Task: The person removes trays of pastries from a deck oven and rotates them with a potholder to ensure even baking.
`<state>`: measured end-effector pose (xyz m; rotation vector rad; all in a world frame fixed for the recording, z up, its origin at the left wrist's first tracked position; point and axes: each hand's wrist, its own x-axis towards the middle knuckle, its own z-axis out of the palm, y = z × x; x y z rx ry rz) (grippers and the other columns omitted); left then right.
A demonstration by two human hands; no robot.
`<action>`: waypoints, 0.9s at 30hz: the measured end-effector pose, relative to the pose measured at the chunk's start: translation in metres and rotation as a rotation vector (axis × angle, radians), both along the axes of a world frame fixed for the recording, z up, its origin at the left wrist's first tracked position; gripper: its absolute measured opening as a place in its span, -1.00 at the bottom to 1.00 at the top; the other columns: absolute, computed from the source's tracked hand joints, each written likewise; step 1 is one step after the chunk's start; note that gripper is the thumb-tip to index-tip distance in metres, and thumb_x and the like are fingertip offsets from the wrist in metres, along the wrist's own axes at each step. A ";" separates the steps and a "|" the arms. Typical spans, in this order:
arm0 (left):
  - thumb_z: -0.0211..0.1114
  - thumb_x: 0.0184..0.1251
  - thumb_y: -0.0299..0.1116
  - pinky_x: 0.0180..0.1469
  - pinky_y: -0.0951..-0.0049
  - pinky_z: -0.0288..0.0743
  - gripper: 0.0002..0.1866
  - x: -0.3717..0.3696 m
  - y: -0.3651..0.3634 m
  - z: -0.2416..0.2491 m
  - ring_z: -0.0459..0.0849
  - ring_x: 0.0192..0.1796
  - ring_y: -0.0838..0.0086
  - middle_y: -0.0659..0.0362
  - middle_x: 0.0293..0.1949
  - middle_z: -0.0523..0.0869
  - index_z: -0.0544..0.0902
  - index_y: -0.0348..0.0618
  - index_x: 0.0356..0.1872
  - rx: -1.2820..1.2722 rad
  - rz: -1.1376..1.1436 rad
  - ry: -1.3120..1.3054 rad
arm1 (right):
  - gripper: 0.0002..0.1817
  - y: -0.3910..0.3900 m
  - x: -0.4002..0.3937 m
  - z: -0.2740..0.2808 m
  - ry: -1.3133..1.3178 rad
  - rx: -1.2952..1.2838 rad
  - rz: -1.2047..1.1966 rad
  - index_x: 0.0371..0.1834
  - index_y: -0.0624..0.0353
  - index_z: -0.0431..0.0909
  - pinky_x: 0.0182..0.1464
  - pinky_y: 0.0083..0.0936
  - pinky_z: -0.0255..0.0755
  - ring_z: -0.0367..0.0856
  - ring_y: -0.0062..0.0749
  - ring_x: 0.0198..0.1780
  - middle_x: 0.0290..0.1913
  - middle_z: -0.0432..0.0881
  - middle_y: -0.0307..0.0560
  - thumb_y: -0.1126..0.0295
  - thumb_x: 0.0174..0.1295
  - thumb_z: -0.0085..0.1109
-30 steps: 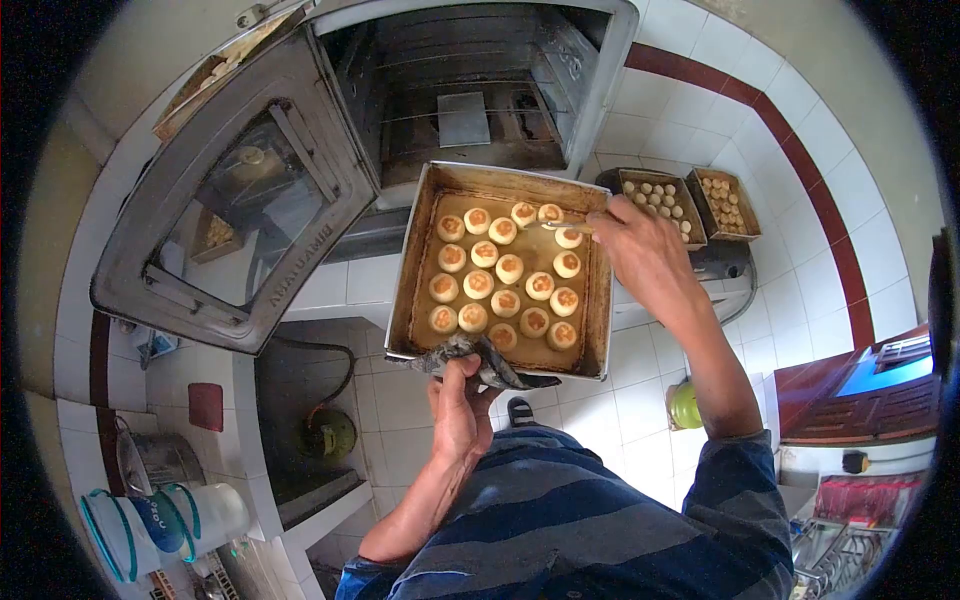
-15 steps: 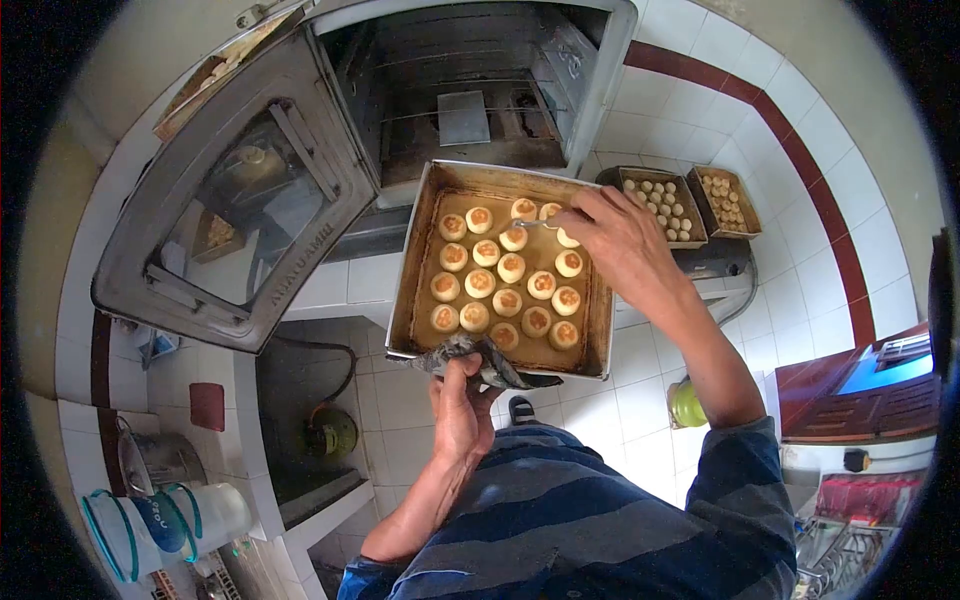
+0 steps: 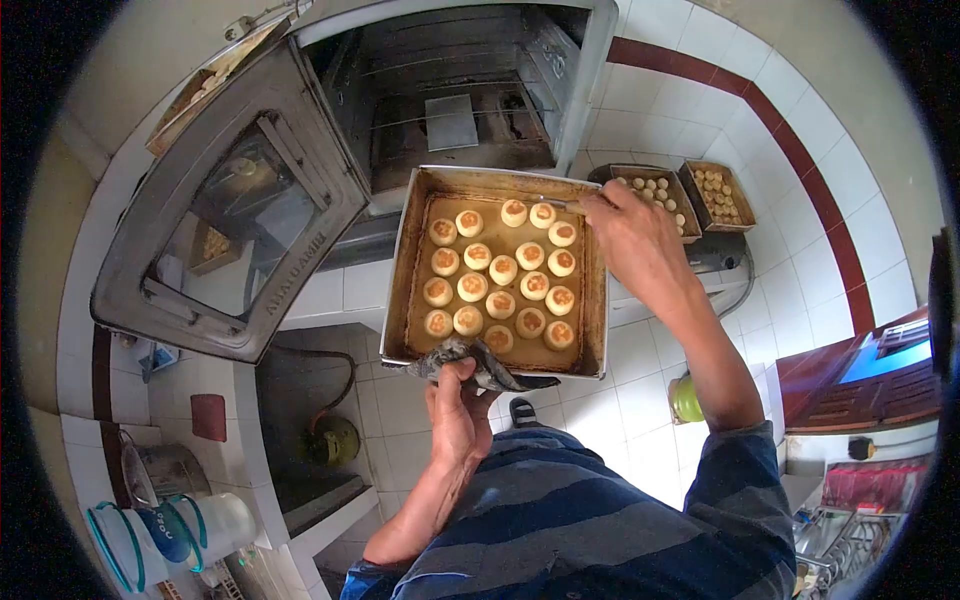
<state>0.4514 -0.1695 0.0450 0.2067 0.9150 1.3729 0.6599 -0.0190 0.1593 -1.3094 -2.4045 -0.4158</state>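
Note:
My left hand (image 3: 458, 410) grips the near edge of a square metal baking pan (image 3: 598, 300) through a dark folded cloth (image 3: 492, 370). The pan is held level in front of the oven, and several round pale buns (image 3: 503, 268) with browned tops stand in it on a yellowish oily bottom. My right hand (image 3: 640, 245) is closed around a thin metal utensil (image 3: 560, 206) at the pan's far right corner. Its tip reaches over the pan beside a bun in the far row; the fingers hide the rest of it.
Beyond the pan, the oven (image 3: 598, 60) stands with its glazed door (image 3: 130, 275) swung out to the left. Two smaller pans (image 3: 735, 222) with pale dough balls sit at the right. Below left are a green gas cylinder (image 3: 335, 440) and white buckets (image 3: 225, 525).
My right hand has drawn the utensil tip back from the buns toward the far right corner. One bun has shifted right and nearer to me. My left hand keeps its grip.

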 end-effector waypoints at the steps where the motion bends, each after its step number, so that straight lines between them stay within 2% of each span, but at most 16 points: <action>1: 0.22 0.33 -0.15 0.33 0.08 0.40 -0.46 0.000 0.000 0.001 0.55 0.25 0.30 0.16 0.21 0.60 0.46 -0.11 0.29 0.004 0.002 -0.001 | -0.69 0.001 -0.004 -0.001 -0.029 -0.022 -0.023 -0.08 0.32 0.67 -0.19 -0.21 0.69 0.75 -0.03 -0.19 -0.14 0.65 0.12 0.66 0.07 0.21; 3: 0.22 0.33 -0.15 0.32 0.08 0.41 -0.46 0.002 0.001 0.005 0.55 0.25 0.30 0.16 0.21 0.60 0.46 -0.11 0.29 0.008 0.010 -0.002 | -0.70 0.003 -0.008 -0.004 -0.059 -0.045 -0.040 -0.08 0.35 0.67 -0.22 -0.21 0.70 0.76 -0.01 -0.21 -0.15 0.66 0.16 0.66 0.06 0.21; 5: 0.26 0.27 -0.33 0.02 0.14 0.75 -0.68 0.006 0.004 0.012 0.71 -0.08 0.37 0.11 -0.10 0.65 0.53 -0.30 -0.03 -0.007 0.154 -0.040 | -0.73 0.001 -0.010 -0.009 -0.014 -0.028 0.008 -0.13 0.36 0.67 -0.26 -0.23 0.71 0.77 0.01 -0.26 -0.17 0.66 0.19 0.66 0.07 0.20; 9: 0.26 0.28 -0.33 0.02 0.13 0.74 -0.69 0.006 0.002 0.004 0.70 -0.06 0.37 0.11 -0.07 0.65 0.54 -0.28 -0.04 -0.022 0.149 -0.057 | -0.77 -0.005 -0.009 0.000 -0.012 -0.084 0.029 -0.17 0.37 0.67 -0.26 -0.21 0.70 0.78 0.04 -0.27 -0.18 0.66 0.21 0.65 0.07 0.20; 12: 0.26 0.28 -0.32 0.01 0.16 0.74 -0.72 0.009 0.002 0.006 0.70 -0.07 0.39 0.12 -0.09 0.66 0.55 -0.26 -0.07 -0.014 0.142 -0.053 | -0.79 -0.002 0.001 0.003 0.014 -0.048 -0.048 -0.20 0.40 0.66 -0.25 -0.22 0.70 0.77 0.05 -0.28 -0.18 0.66 0.22 0.65 0.07 0.21; 15: 0.25 0.28 -0.31 0.02 0.15 0.73 -0.74 0.009 0.001 0.005 0.70 -0.08 0.40 0.14 -0.12 0.66 0.56 -0.24 -0.09 -0.011 0.163 -0.048 | -0.80 0.000 0.008 -0.005 -0.103 -0.075 -0.155 -0.21 0.40 0.66 -0.26 -0.22 0.70 0.77 0.04 -0.29 -0.20 0.66 0.23 0.64 0.07 0.21; 17: 0.21 0.33 -0.14 0.34 0.09 0.40 -0.44 0.001 0.002 0.000 0.54 0.26 0.28 0.15 0.22 0.58 0.42 -0.11 0.32 -0.019 0.032 -0.003 | -0.81 -0.003 0.003 -0.007 -0.031 -0.056 -0.094 -0.22 0.40 0.67 -0.27 -0.21 0.69 0.77 0.05 -0.30 -0.24 0.65 0.24 0.65 0.06 0.21; 21: 0.20 0.33 -0.14 0.35 0.07 0.39 -0.44 0.002 0.003 -0.001 0.53 0.26 0.28 0.14 0.22 0.57 0.43 -0.11 0.31 -0.018 0.036 -0.009 | -0.82 -0.014 0.004 0.007 -0.011 -0.066 -0.109 -0.24 0.39 0.67 -0.27 -0.20 0.69 0.77 0.06 -0.31 -0.26 0.66 0.26 0.65 0.05 0.21; 27: 0.19 0.32 -0.13 0.34 0.03 0.39 -0.43 0.004 0.004 -0.001 0.53 0.28 0.27 0.13 0.24 0.56 0.43 -0.13 0.31 0.027 0.018 0.012 | -0.78 -0.020 0.012 0.009 -0.137 -0.179 -0.194 -0.21 0.41 0.69 -0.27 -0.21 0.68 0.77 0.04 -0.32 -0.26 0.67 0.29 0.66 0.05 0.22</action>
